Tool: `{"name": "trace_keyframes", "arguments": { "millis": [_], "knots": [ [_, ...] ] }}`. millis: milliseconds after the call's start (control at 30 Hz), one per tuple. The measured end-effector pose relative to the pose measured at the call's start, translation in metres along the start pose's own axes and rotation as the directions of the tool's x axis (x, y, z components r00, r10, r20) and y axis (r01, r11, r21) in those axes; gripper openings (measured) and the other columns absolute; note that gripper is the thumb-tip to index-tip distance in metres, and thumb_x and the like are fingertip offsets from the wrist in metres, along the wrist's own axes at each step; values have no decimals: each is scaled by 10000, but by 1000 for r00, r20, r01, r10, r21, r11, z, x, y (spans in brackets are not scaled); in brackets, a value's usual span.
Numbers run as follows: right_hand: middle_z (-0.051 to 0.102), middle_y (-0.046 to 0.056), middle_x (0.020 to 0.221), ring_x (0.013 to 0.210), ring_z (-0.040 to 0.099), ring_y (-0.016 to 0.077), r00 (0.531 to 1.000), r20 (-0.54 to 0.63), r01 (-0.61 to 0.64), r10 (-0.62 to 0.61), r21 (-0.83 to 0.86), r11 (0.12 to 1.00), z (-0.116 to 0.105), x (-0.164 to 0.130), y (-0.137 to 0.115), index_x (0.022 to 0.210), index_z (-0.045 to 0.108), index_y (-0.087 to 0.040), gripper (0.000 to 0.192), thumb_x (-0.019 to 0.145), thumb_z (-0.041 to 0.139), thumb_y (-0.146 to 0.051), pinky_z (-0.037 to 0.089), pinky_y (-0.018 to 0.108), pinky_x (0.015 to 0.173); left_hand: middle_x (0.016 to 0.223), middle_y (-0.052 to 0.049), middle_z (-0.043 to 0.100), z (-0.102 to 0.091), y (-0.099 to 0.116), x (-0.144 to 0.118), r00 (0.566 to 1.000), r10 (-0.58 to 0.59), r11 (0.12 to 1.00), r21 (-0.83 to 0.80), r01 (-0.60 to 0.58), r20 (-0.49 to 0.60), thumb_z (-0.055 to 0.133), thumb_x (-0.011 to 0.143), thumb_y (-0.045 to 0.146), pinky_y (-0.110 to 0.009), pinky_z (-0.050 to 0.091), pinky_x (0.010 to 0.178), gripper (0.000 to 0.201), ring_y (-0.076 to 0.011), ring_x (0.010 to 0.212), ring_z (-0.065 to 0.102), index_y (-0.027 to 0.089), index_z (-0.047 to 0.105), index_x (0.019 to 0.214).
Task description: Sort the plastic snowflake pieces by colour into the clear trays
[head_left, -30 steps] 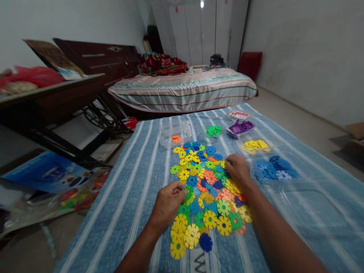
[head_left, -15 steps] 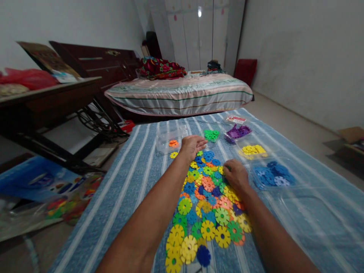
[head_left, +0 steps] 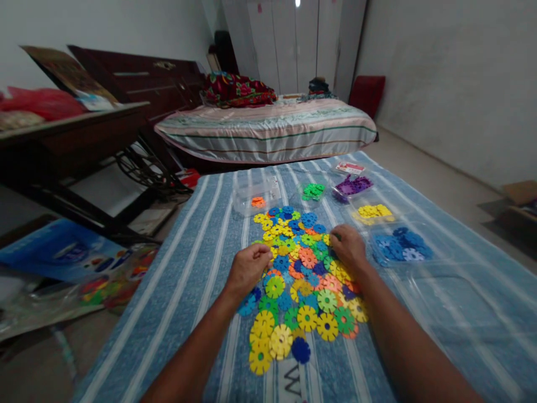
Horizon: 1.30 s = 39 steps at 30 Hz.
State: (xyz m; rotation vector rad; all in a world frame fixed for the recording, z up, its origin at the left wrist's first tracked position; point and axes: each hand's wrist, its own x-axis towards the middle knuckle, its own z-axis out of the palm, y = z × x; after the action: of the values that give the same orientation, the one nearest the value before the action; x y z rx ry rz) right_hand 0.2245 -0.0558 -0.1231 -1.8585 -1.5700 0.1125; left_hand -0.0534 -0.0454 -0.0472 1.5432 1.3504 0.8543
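Note:
A spread of notched plastic discs in yellow, green, blue and orange lies on the striped cloth, many overlapping. At the pile's left edge is my left hand, fingers curled and thumb pressed to them by some yellow discs; what they pinch, if anything, is hidden. My right hand rests at the right edge, its fingers closed, with a bit of dark green, seemingly a disc, showing at them. Beyond stand clear boxes of orange discs, green discs, purple discs, yellow discs and blue discs.
A clear plastic lid lies at the right, below the blue discs' box. The bed stands past the cloth's far edge. At the left are a sewing-machine table and a blue package on the floor.
My left hand has moved from the far side of the pile back toward me and left, and its fingers have curled. The right hand stays at the right edge. The view has tilted down slightly.

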Motion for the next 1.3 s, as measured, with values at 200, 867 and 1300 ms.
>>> {"name": "trace_keyframes", "arguments": {
  "millis": [200, 867, 1300],
  "knots": [
    [656, 57, 865, 841, 549, 190, 1000, -6, -20, 20, 5, 1000, -2, -3, 2, 766, 705, -185, 245, 803, 475, -262, 370, 283, 737, 612, 18, 611, -25, -23, -45, 997, 77, 972, 224, -68, -32, 601, 730, 393, -238, 450, 552, 235, -149, 583, 599, 174, 670, 778],
    [661, 75, 849, 820, 561, 202, 1000, -7, -14, 14, -46, 999, -8, -6, 1, 772, 707, -172, 332, 772, 422, -341, 391, 290, 724, 823, -20, 667, -45, -50, -75, 947, 314, 852, 460, -250, -68, 593, 780, 314, -257, 517, 659, 151, -149, 694, 643, 190, 657, 840],
    [650, 67, 847, 804, 552, 197, 1000, -3, -10, 10, -43, 999, -7, -7, 2, 767, 700, -173, 338, 774, 415, -355, 391, 290, 732, 1010, -55, 656, -46, -48, -83, 939, 321, 861, 375, -343, 122, 594, 714, 144, -312, 533, 815, 232, -191, 916, 636, 193, 668, 928]
  ]
}}
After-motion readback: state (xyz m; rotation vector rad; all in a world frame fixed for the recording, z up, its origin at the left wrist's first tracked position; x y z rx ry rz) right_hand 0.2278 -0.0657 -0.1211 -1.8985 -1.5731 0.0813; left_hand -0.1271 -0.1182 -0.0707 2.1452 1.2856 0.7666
